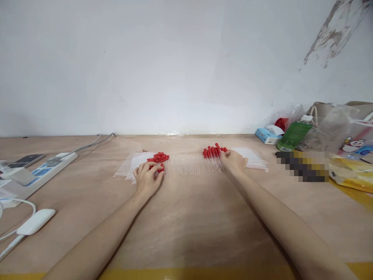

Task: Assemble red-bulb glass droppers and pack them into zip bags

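Note:
My left hand (147, 179) is closed, its fingers curled over a small red piece at the left end of a row of thin, pale, see-through sticks (183, 166). Just beyond it lies a heap of red handle-like pieces (159, 156). At the other end, my right hand (233, 161) pinches at the edge of a slanted group of red-handled thin sticks (210, 151); fingers partly hide what is held. Flat plastic zip bags (124, 166) lie beneath and beside my left hand. A second stack of zip bags (256, 157) sits behind my right hand.
To the left are a power strip (62, 156) with cables, a phone (27, 160) and a white adapter (39, 221). A tissue pack (266, 136), a green bottle (294, 134) and plastic bags (335, 130) stand at right. A wall (175, 70) closes off the wooden table's back.

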`<action>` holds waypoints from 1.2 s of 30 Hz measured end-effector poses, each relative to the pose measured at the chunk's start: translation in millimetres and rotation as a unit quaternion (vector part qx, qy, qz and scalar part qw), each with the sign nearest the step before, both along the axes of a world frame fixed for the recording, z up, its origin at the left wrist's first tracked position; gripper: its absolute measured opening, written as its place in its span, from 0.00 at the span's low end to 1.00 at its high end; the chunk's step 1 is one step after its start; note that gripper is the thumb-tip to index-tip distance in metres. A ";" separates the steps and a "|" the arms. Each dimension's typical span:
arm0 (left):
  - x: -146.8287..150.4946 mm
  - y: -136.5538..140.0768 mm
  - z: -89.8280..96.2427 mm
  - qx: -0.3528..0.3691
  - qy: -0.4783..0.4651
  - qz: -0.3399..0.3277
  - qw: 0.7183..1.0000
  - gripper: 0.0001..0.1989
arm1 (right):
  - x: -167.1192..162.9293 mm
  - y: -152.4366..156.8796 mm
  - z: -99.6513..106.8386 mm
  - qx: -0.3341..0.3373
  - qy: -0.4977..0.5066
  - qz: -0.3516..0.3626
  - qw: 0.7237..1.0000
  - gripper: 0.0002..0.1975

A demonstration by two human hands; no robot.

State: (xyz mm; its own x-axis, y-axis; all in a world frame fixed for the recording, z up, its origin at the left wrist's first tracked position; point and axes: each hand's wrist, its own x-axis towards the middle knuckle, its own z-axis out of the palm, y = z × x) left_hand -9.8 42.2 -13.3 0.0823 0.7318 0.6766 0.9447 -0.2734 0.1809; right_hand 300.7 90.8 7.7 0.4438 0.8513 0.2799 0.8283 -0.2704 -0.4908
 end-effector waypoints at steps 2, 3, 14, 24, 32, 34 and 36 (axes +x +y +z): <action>-0.1 0.9 -1.5 -0.008 0.000 0.013 1.000 0.06 | -3.0 7.4 -1.8 -0.007 -0.005 -0.007 1.000 0.17; 0.1 1.0 -2.1 -0.011 0.000 0.016 1.000 0.06 | -5.2 9.7 -3.5 -0.008 -0.007 -0.007 1.000 0.17; 2.3 -1.1 -0.2 -0.021 0.009 0.046 0.999 0.11 | -28.7 -3.5 -19.2 0.082 -0.105 0.074 0.988 0.15; 3.8 2.9 4.0 -0.018 0.028 0.073 0.997 0.11 | -64.2 -8.6 -9.3 -0.056 -0.149 0.134 0.978 0.15; 6.4 10.4 2.2 0.019 0.072 0.062 0.995 0.10 | -70.7 -4.9 -11.7 -0.068 -0.134 0.120 0.981 0.15; 6.6 10.9 0.9 0.023 0.078 0.058 0.995 0.12 | -71.1 -6.1 -12.3 -0.058 -0.128 0.118 0.983 0.15; 6.3 11.8 0.0 0.015 0.082 0.057 0.995 0.13 | -70.4 -8.2 -12.4 -0.047 -0.123 0.115 0.985 0.15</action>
